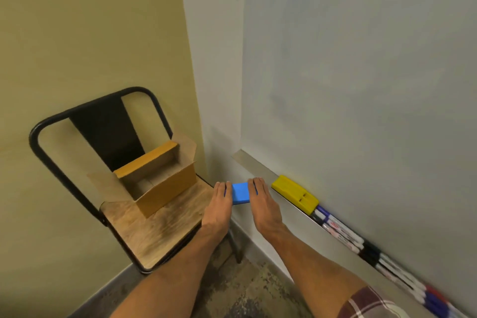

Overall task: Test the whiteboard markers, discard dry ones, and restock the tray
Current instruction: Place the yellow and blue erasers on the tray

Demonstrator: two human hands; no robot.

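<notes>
A person's two bare forearms reach forward into the corner of a room. The left hand (219, 204) and right hand (263, 204) hold a small blue block (240, 193) between them, one hand at each end, fingertips lapping over its short sides. The thumbs are hidden beneath. The block is in the air just off the left end of the tray (258, 165), a metal ledge running along the bottom edge of the whiteboard (361, 72). What the block is cannot be told; it may be a pack or an eraser, and the two-handed hold suggests it is being opened or carried level.

On the tray, near its left end, lies a yellow eraser (294, 193). Just beyond it to the right, the markers (343, 233) lie end to end and side by side, filling the ledge toward its right end, with blue, black and red caps showing.

To the left stands a folding chair (154, 232) with a wooden seat. An open cardboard box (165, 188) sits at the back edge of the seat, flaps up, within easy reach, probably for discards or fresh stock.
</notes>
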